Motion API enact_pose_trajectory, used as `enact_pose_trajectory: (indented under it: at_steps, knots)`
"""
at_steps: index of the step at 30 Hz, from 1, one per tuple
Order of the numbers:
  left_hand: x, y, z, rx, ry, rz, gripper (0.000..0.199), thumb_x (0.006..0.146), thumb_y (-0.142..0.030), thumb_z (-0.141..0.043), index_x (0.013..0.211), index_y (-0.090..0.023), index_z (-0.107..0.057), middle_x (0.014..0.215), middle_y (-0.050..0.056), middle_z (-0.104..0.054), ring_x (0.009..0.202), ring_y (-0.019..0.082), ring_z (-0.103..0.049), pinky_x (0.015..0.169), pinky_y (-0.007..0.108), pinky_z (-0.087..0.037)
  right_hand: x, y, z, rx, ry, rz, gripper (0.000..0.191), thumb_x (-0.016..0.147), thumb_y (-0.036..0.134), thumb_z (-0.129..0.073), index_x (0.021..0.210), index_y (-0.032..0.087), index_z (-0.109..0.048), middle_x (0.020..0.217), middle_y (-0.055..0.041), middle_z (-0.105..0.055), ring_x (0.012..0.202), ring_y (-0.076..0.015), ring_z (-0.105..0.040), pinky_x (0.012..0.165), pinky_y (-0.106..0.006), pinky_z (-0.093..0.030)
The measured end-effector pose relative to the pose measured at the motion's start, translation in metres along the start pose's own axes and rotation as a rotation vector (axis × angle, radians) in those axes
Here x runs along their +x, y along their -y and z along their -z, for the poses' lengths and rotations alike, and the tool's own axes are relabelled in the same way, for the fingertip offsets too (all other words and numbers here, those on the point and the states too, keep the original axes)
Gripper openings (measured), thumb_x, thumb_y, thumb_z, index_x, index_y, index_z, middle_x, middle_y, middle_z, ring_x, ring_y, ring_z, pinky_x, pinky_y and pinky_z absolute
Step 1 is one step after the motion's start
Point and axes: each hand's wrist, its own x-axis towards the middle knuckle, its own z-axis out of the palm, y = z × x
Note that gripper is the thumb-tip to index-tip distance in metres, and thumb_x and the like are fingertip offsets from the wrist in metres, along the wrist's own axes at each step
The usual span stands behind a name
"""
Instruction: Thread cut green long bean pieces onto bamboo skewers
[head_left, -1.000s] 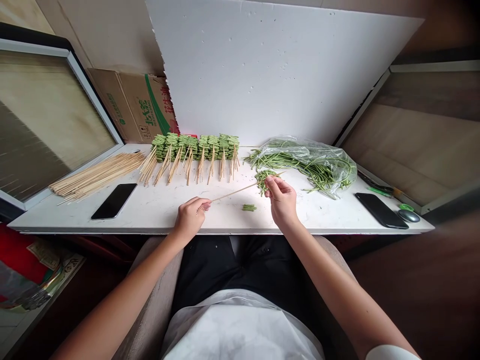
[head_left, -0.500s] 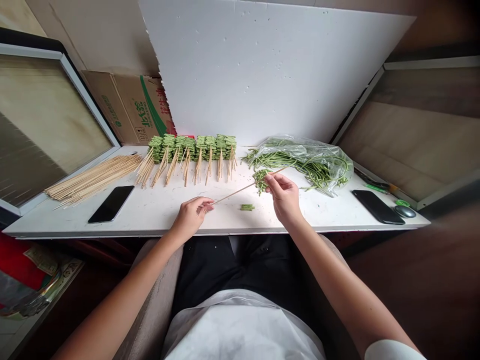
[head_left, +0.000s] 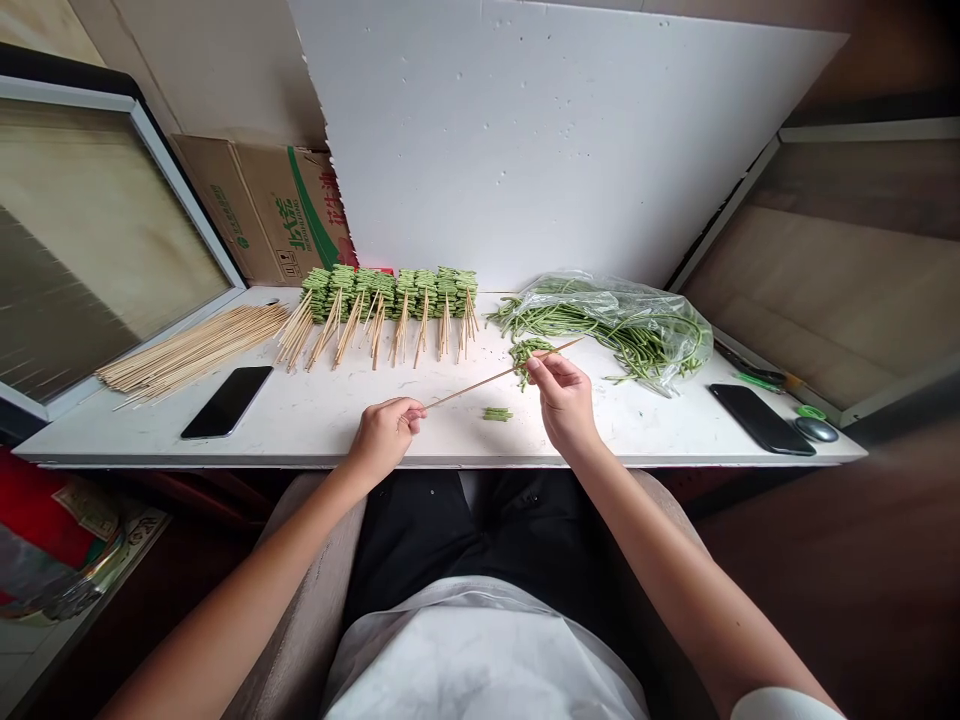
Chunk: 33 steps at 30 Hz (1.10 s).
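Observation:
Between my two hands runs a thin wooden skewer (head_left: 471,387), slanting up to the right. My left hand (head_left: 386,432) pinches its lower left end. My right hand (head_left: 564,395) is closed on it near the other end, with the tip sticking out beyond the fingers. Below the skewer, a small bundle of cut green bean pieces (head_left: 497,413) lies on the white table (head_left: 442,440). Behind my right hand is a heap of cut bean pieces (head_left: 525,355), partly hidden by the fingers.
Several stacks of skewered beans (head_left: 390,290) stand at the back, sticks toward me. Loose skewers (head_left: 195,345) and a phone (head_left: 227,402) lie left. To the right are long beans (head_left: 637,340) in a plastic bag (head_left: 694,325), another phone (head_left: 760,418) and a rounded grey object (head_left: 816,429).
My left fingers have closed more tightly round the skewer's end. The skewer's tip now pokes out further past my right hand. The view has shifted slightly.

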Motion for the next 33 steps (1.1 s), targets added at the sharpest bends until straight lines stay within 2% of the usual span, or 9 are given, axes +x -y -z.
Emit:
enact_pose_trajectory:
  at_steps: [5, 7, 10, 13, 16, 20, 29, 31, 33]
  knots:
    - [0.002, -0.004, 0.001, -0.358, 0.386, 0.291, 0.029, 0.1, -0.032, -0.051, 0.08, -0.016, -0.066, 0.053, -0.003, -0.055, 0.052, 0.016, -0.068, 0.057, 0.027, -0.056, -0.001, 0.006, 0.0, 0.047, 0.117, -0.009, 0.026, 0.077, 0.045, -0.09, 0.077, 0.024, -0.074, 0.1, -0.0037, -0.071, 0.088, -0.0183, -0.061, 0.08, -0.033, -0.05]
    - [0.004, -0.006, 0.003, -0.429, 0.432, 0.33, 0.034, 0.1, -0.042, -0.055, 0.085, -0.015, -0.069, 0.056, -0.002, -0.059, 0.053, 0.017, -0.069, 0.056, 0.028, -0.057, 0.002, 0.008, 0.003, 0.027, 0.121, -0.013, 0.027, 0.078, 0.046, -0.089, 0.077, 0.024, -0.074, 0.099, -0.0038, -0.071, 0.089, -0.0184, -0.061, 0.08, -0.032, -0.049]
    - [0.008, -0.012, 0.005, -0.421, 0.297, 0.334, 0.04, 0.092, -0.052, -0.07, 0.099, -0.013, -0.075, 0.073, 0.006, -0.073, 0.065, 0.021, -0.075, 0.064, 0.034, -0.063, 0.006, 0.008, 0.006, 0.004, 0.048, -0.014, 0.03, 0.078, 0.05, -0.088, 0.079, 0.024, -0.074, 0.098, -0.0044, -0.072, 0.094, -0.0198, -0.063, 0.081, -0.032, -0.05]
    - [0.008, -0.016, 0.006, -0.3, 0.135, 0.243, 0.035, 0.083, -0.047, -0.083, 0.096, -0.014, -0.078, 0.08, 0.009, -0.078, 0.073, 0.024, -0.077, 0.072, 0.037, -0.066, 0.008, 0.005, 0.008, -0.005, -0.026, -0.036, 0.033, 0.076, 0.054, -0.088, 0.082, 0.024, -0.075, 0.098, -0.0047, -0.073, 0.094, -0.0203, -0.063, 0.077, -0.031, -0.05]
    - [0.005, -0.015, 0.004, -0.171, 0.067, 0.137, 0.022, 0.086, -0.038, -0.078, 0.088, -0.016, -0.079, 0.077, 0.007, -0.078, 0.067, 0.021, -0.075, 0.068, 0.034, -0.064, 0.006, 0.003, 0.006, 0.009, -0.017, -0.055, 0.032, 0.076, 0.053, -0.089, 0.082, 0.024, -0.075, 0.096, -0.0044, -0.072, 0.09, -0.0191, -0.062, 0.074, -0.031, -0.049]
    - [0.001, -0.013, -0.001, -0.219, 0.073, 0.199, 0.022, 0.091, -0.034, -0.067, 0.083, -0.016, -0.076, 0.07, 0.005, -0.073, 0.056, 0.017, -0.069, 0.057, 0.03, -0.06, 0.001, 0.006, 0.0, 0.01, 0.048, -0.008, 0.03, 0.079, 0.052, -0.087, 0.08, 0.024, -0.074, 0.1, -0.0049, -0.072, 0.098, -0.0212, -0.063, 0.085, -0.033, -0.051]
    - [0.0, -0.038, 0.004, -0.643, 0.705, 0.506, 0.037, 0.093, -0.049, -0.068, 0.076, -0.016, -0.065, 0.056, -0.003, -0.055, 0.043, 0.012, -0.059, 0.053, 0.025, -0.049, 0.0, 0.012, 0.004, 0.043, 0.182, -0.025, 0.027, 0.079, 0.05, -0.088, 0.082, 0.026, -0.077, 0.096, -0.003, -0.07, 0.084, -0.0183, -0.06, 0.082, -0.034, -0.05]
    - [0.0, -0.041, 0.005, -0.667, 0.767, 0.529, 0.04, 0.091, -0.053, -0.072, 0.079, -0.016, -0.067, 0.059, 0.0, -0.061, 0.049, 0.014, -0.064, 0.055, 0.026, -0.05, 0.002, 0.011, 0.006, 0.032, 0.18, -0.044, 0.028, 0.078, 0.051, -0.088, 0.081, 0.025, -0.076, 0.091, -0.0027, -0.069, 0.083, -0.0181, -0.059, 0.08, -0.033, -0.05]
    - [0.001, -0.041, 0.003, -0.641, 0.683, 0.51, 0.042, 0.088, -0.056, -0.077, 0.088, -0.015, -0.072, 0.067, 0.005, -0.07, 0.06, 0.019, -0.072, 0.06, 0.028, -0.055, 0.005, 0.01, 0.007, 0.019, 0.139, -0.069, 0.031, 0.076, 0.052, -0.088, 0.08, 0.024, -0.076, 0.088, -0.0025, -0.069, 0.081, -0.0175, -0.058, 0.076, -0.032, -0.049]
